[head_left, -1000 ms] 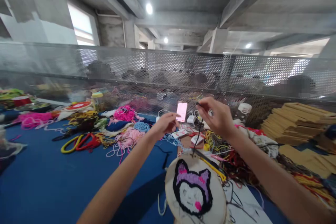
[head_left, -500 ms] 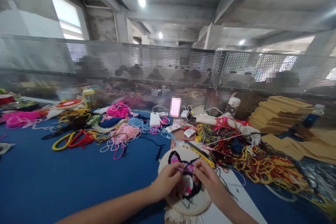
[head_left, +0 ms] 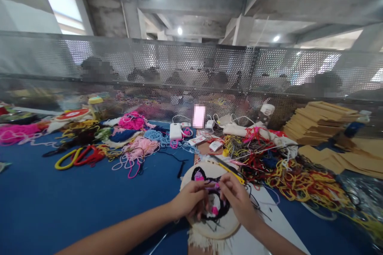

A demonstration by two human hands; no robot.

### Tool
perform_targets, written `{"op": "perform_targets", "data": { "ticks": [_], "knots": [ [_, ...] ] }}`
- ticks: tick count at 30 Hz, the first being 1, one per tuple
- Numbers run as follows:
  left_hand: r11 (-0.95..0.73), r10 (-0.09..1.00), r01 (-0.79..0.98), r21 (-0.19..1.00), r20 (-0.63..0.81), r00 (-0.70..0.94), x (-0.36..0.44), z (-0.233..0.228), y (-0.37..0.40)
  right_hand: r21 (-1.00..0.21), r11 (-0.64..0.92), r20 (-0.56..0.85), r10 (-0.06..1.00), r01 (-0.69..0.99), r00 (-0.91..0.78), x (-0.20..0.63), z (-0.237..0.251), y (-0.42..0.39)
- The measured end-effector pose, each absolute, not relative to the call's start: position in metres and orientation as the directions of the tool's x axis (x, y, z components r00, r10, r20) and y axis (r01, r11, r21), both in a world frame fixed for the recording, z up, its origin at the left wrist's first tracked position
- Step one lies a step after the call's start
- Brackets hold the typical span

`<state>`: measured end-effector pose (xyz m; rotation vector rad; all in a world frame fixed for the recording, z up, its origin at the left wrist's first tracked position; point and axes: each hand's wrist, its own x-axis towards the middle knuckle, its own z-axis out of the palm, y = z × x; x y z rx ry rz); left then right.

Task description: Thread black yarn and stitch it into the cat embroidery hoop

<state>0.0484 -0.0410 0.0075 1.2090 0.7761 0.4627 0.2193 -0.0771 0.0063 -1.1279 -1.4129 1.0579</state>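
Hoop (head_left: pixel 223 223) w/ cat face, both hands now down on it.
Left hand (head_left: pixel 190 203) & right hand (head_left: pixel 236 197) pinch purple yarn (head_left: pixel 213 186) at 12 o'clock; stitching goes on.

Blue counter (head_left: pixel 60 207) w/ perforated metal screen (head_left: pixel 185 67) along its back. Just in front of screen, mid: lit phone (head_left: pixel 199 116), white charger (head_left: pixel 175 131). Left of phone: pink yarn (head_left: pixel 131 121), yellow/red loops (head_left: pixel 77 157). Right of phone: tangled yarn pile (head_left: pixel 287 175), cardboard stack (head_left: pixel 317 121).

One embroidery hoop (head_left: pixel 209 223), two hands on it, one phone (head_left: pixel 199 116), one white charger (head_left: pixel 175 131), one cardboard stack (head_left: pixel 317 121).
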Motion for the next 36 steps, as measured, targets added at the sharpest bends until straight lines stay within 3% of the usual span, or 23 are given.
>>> {"op": "perform_targets", "data": {
  "ticks": [7, 19, 25, 30, 36],
  "knots": [
    [0.383, 0.713, 0.006, 0.924, -0.3, 0.634, 0.048, 0.009, -0.037, -0.954, 0.118, 0.082, 0.987, 0.277, -0.137, 0.219, -0.003, -0.069],
    [0.39, 0.733, 0.059, 0.919, -0.348, 0.584, 0.058, 0.022, -0.034, -0.978, 0.024, -0.014, 0.984, 0.209, -0.176, 0.22, 0.001, -0.065],
    [0.4, 0.822, -0.062, 0.915, -0.328, 0.466, 0.076, 0.037, -0.026, -0.996, -0.042, -0.055, 0.984, 0.077, -0.171, 0.228, 0.017, -0.048],
    [0.444, 0.747, -0.14, 0.885, -0.279, 0.604, 0.086, 0.015, -0.024, -0.994, -0.109, -0.112, 0.984, 0.03, -0.142, 0.234, 0.004, -0.052],
    [0.475, 0.679, -0.198, 0.857, -0.215, 0.702, 0.085, -0.001, -0.022, -0.997, -0.056, -0.066, 0.975, 0.055, -0.212, 0.233, -0.006, -0.057]
  ]
}}
